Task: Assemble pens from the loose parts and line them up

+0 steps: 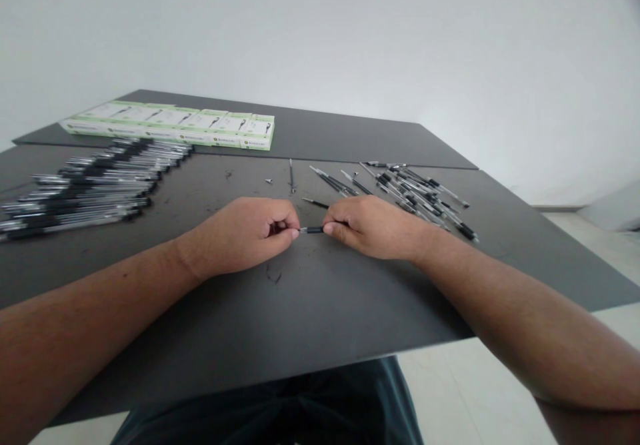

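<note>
Between my two hands lies a pen (313, 230) with a dark grip, held level just above the table. The fingertips of my left hand (260, 232) pinch its metallic-looking left end, and what else they may hold is hidden. My right hand (367, 228) is closed round the other end, so most of that part is covered. Right behind my right hand lies a thin dark pen refill (315, 202). Farther back are another refill (291, 175) standing out alone and several more refills (333, 182) side by side.
A large pile of pens (95, 185) spreads over the left of the dark table (320, 298). Looser pens (420, 195) lie at the right. Several green-and-white boxes (170, 125) form a row at the back left. Tiny pieces (269, 180) and dark scraps (273, 273) dot the tabletop.
</note>
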Action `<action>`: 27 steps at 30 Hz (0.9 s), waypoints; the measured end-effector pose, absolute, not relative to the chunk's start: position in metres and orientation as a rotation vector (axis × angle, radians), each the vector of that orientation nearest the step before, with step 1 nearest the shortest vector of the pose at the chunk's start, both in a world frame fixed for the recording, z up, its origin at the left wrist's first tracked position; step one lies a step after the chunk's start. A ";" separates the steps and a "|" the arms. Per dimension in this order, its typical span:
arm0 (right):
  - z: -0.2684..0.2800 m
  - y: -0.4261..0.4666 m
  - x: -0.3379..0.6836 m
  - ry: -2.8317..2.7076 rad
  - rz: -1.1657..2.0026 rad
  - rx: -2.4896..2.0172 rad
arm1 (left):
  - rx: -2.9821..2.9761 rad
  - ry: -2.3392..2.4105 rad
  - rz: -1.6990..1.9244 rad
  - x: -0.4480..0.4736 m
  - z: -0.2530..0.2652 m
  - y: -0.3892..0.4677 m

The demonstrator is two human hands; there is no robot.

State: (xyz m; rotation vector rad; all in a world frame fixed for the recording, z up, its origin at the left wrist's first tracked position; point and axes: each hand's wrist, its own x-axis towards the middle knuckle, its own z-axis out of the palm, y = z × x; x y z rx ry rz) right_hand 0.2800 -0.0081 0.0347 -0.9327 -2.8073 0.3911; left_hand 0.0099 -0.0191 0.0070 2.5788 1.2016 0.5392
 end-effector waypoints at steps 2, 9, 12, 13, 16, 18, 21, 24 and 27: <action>0.034 -0.008 0.280 -2.776 0.430 -0.950 | 2.584 1.203 0.539 0.010 0.007 -0.019; 0.034 -0.007 0.281 -2.806 0.393 -0.929 | 2.569 1.222 0.504 0.010 0.009 -0.020; 0.035 -0.008 0.279 -2.791 0.421 -0.926 | 2.567 1.219 0.508 0.010 0.009 -0.020; 0.036 -0.008 0.279 -2.763 0.443 -0.965 | 2.567 1.216 0.512 0.011 0.008 -0.020; 0.036 -0.009 0.279 -2.731 0.443 -1.040 | 2.573 1.209 0.517 0.010 0.008 -0.019; 0.036 -0.008 0.280 -2.778 0.403 -0.979 | 2.576 1.210 0.514 0.010 0.008 -0.019; 0.034 -0.008 0.281 -2.813 0.398 -0.892 | 2.575 1.215 0.509 0.010 0.008 -0.019; 0.034 -0.008 0.280 -2.747 0.462 -0.985 | 2.576 1.212 0.510 0.010 0.009 -0.020; 0.036 -0.009 0.279 -2.750 0.446 -1.030 | 2.576 1.204 0.512 0.010 0.008 -0.020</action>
